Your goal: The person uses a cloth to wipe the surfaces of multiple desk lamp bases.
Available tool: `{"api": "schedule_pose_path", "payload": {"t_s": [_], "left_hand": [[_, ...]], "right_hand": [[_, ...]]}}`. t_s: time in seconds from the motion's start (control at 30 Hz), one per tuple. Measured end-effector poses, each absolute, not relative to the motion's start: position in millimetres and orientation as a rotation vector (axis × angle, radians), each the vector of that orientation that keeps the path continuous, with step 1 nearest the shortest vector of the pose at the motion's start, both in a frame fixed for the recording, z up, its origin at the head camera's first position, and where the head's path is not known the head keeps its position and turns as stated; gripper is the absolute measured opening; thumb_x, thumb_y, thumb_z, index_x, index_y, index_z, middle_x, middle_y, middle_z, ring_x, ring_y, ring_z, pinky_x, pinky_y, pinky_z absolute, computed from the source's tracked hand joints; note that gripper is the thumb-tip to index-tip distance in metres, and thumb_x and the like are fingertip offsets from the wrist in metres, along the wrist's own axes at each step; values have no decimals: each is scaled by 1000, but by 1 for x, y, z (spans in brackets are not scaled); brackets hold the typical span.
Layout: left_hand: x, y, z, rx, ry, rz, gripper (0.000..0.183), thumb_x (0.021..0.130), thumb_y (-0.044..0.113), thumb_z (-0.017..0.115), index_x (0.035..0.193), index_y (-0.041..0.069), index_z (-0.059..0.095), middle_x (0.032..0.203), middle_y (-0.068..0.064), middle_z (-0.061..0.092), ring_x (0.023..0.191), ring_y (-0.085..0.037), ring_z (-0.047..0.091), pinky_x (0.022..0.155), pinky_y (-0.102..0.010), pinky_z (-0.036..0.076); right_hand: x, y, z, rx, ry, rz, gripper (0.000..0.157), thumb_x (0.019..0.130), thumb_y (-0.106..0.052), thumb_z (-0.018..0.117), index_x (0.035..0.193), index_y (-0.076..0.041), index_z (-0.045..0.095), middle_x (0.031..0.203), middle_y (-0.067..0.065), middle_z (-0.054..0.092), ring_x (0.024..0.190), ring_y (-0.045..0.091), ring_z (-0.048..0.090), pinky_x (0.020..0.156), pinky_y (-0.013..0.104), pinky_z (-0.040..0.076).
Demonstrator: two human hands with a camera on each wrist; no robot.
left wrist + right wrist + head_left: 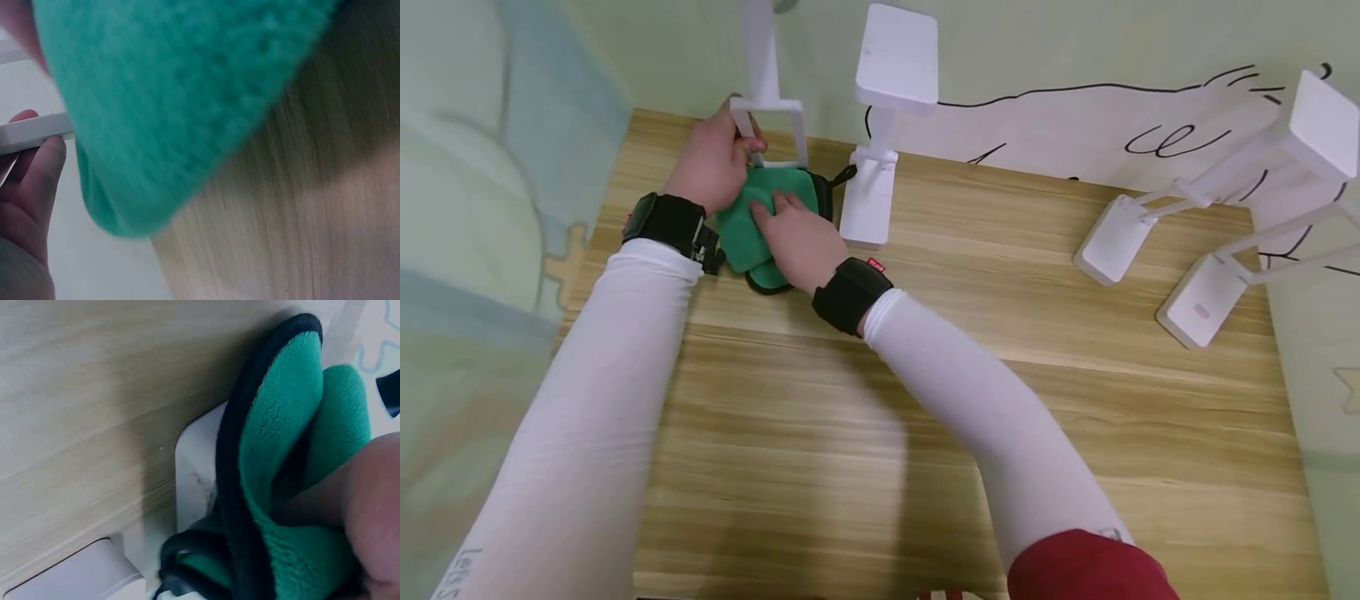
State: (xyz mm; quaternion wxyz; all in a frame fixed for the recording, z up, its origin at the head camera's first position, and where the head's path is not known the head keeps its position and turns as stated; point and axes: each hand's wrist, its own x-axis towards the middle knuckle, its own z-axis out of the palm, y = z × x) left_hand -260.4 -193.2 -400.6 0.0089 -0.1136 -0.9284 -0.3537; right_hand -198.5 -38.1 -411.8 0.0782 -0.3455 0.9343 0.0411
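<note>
At the back left of the table, my left hand (706, 162) grips the white frame of a desk lamp (765, 62). Its fingers and thumb pinch a white bar (34, 132) in the left wrist view. My right hand (808, 243) holds a green cleaning cloth (780, 180) with black edging and a black loop, over the lamp's base. The cloth is folded around the right fingers in the right wrist view, which hides the fingertips. One rounded corner of the white base (197, 465) shows beside the cloth; the rest is covered.
A second white lamp (868, 200) stands close to the right of the cloth. Two more white lamps (1112, 242) (1202, 300) stand at the right of the wooden table (970, 392). Patterned wall covering (1037, 50) rises behind and at both sides.
</note>
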Motion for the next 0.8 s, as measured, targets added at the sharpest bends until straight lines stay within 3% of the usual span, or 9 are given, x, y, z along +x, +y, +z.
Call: {"api": "schedule_pose_path", "payload": {"t_s": [0.37,0.6,0.73,0.8], "left_hand": [[-263,-198,-406,-386,-2850,-1083,19,105,6,43,120,-5,47,108,-17,63,99,-28,58,87,-43,45],[-263,-203,-406,-358,-2862,-1090,20,106,9,42,120,-5,47,108,-16,62,102,-28,58,89,-42,45],[-261,-202,-407,-343,-2891,-1093,23,106,14,44,121,-3,48,110,-16,62,104,-30,58,91,-45,46],[-260,-202,-407,-345,-2892,-1113,24,106,15,44,122,-3,48,110,-17,62,104,-30,58,91,-46,46]], "right_hand": [[-158,-25,-399,-1206,2652,255,48,103,-15,49,150,-12,41,142,15,51,126,28,47,94,33,51],[-186,-37,-408,-1272,2633,97,46,105,-11,44,151,-18,42,146,8,47,132,21,41,102,30,44],[-204,-44,-415,-1139,2694,71,48,108,-11,38,155,-18,33,155,12,35,140,26,30,108,34,39],[-205,-46,-416,-1063,2741,96,47,108,-13,38,155,-16,32,153,15,36,139,30,32,108,37,39]]}}
